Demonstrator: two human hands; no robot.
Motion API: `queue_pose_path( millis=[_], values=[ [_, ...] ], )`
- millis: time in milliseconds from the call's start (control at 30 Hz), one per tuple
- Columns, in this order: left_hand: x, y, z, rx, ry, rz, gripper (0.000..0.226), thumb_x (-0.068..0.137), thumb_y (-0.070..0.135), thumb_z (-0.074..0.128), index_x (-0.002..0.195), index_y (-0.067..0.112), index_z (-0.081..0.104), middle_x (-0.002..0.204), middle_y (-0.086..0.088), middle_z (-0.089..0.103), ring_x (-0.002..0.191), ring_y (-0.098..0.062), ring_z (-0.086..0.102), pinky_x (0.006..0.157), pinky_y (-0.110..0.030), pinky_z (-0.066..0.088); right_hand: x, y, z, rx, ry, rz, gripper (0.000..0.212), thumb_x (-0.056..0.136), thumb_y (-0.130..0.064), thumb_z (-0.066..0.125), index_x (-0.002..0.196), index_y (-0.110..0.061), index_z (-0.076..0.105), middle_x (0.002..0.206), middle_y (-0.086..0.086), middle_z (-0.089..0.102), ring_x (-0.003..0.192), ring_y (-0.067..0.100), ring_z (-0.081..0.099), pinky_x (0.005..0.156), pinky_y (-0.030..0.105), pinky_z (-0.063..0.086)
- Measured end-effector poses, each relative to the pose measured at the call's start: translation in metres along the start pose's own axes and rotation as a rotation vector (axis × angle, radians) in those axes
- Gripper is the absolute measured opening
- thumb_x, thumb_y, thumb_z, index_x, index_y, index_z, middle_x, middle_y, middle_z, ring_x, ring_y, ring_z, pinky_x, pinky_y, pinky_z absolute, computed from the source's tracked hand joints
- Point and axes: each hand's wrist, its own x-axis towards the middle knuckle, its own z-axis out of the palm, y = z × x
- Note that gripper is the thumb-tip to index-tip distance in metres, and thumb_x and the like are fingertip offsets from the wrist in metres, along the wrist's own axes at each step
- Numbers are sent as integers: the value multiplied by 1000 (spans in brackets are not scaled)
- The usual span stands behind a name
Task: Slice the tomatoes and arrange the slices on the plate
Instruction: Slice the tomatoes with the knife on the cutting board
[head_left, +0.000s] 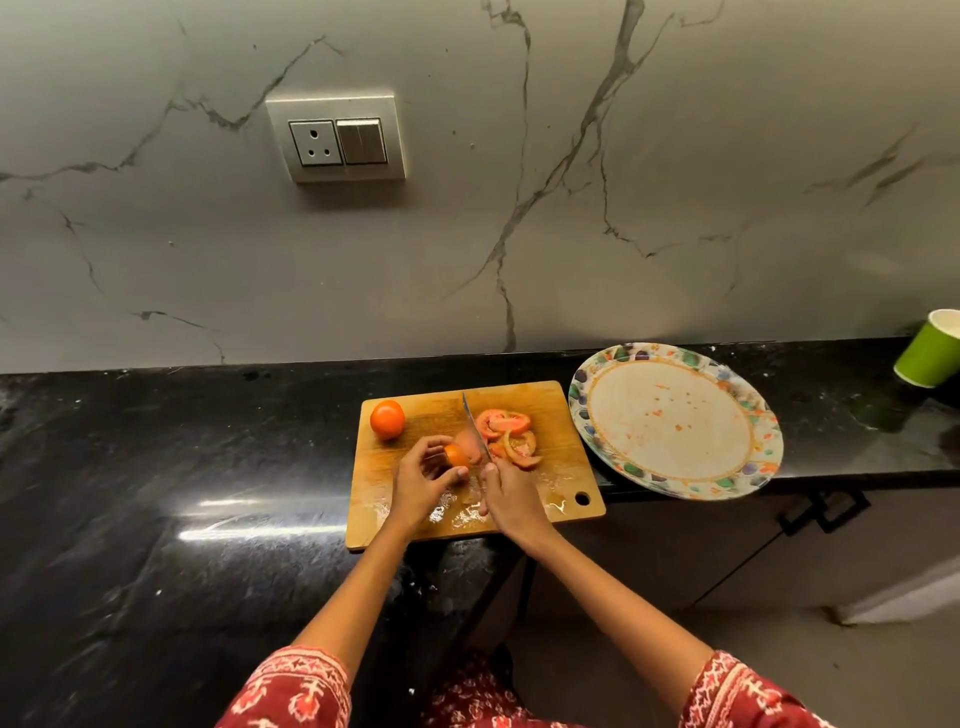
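A wooden cutting board (550, 405) lies on the black counter. My left hand (420, 478) pinches a partly cut tomato (457, 455) on the board. My right hand (506, 496) grips a knife (474, 426) whose blade stands against the tomato's cut face. Several tomato slices (511, 435) lie in a loose pile just right of the blade. A whole tomato (387, 418) rests at the board's far left corner. The round plate (670, 423) with a floral rim sits to the right of the board, bearing only juice smears.
A green paper cup (930, 356) lies tilted at the far right of the counter. A marble wall with a socket and switch plate (336, 137) rises behind. The plate overhangs the counter's front edge above a cabinet handle (826, 512). Juice wets the board's near side.
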Motion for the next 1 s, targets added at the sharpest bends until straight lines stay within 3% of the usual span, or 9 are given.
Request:
queue_pose_path(
  millis=[67, 200, 333, 567, 800, 1000],
  values=[
    [-1, 0, 4, -43, 13, -20, 41, 70, -1, 75, 104, 15, 59, 103, -5, 64, 96, -9, 61, 76, -11, 50, -5, 1, 5, -85, -8, -12, 30, 101, -21, 31, 88, -8, 54, 72, 10, 58, 63, 24, 56, 59, 36, 44],
    [-1, 1, 7, -131, 15, -52, 43, 72, -3, 73, 109, 15, 61, 108, -7, 65, 102, -14, 61, 84, -17, 52, -13, -8, 4, -251, 8, -57, 34, 102, -20, 29, 78, -10, 51, 73, 7, 51, 67, 21, 48, 62, 27, 29],
    [-2, -1, 8, -145, 18, -78, 52, 69, -5, 74, 116, 10, 57, 111, -8, 63, 104, -14, 60, 85, -18, 52, -15, -9, 2, -350, 27, -60, 39, 102, -20, 29, 91, 0, 60, 84, 16, 63, 82, 29, 61, 62, 28, 32],
    [-2, 1, 7, -149, -7, -101, 50, 65, -12, 74, 111, 4, 59, 110, -12, 63, 102, -19, 61, 80, -15, 52, -24, -11, 4, -494, 37, -53, 30, 101, -16, 31, 114, 1, 52, 105, 15, 62, 99, 28, 60, 67, 26, 38],
    [-2, 0, 10, -51, -11, -57, 56, 62, -7, 78, 114, 0, 60, 111, -12, 64, 104, -17, 61, 87, -19, 51, -17, -17, 5, -531, 42, -69, 24, 98, -9, 39, 119, 1, 47, 108, 16, 62, 102, 30, 60, 76, 32, 47],
    [2, -3, 12, -90, 14, -122, 54, 62, -10, 76, 112, 4, 60, 112, -16, 64, 107, -24, 61, 93, -37, 51, -30, 0, 7, -579, 24, -88, 26, 101, -12, 30, 115, 0, 48, 109, 15, 60, 100, 29, 61, 73, 32, 46]
  ],
)
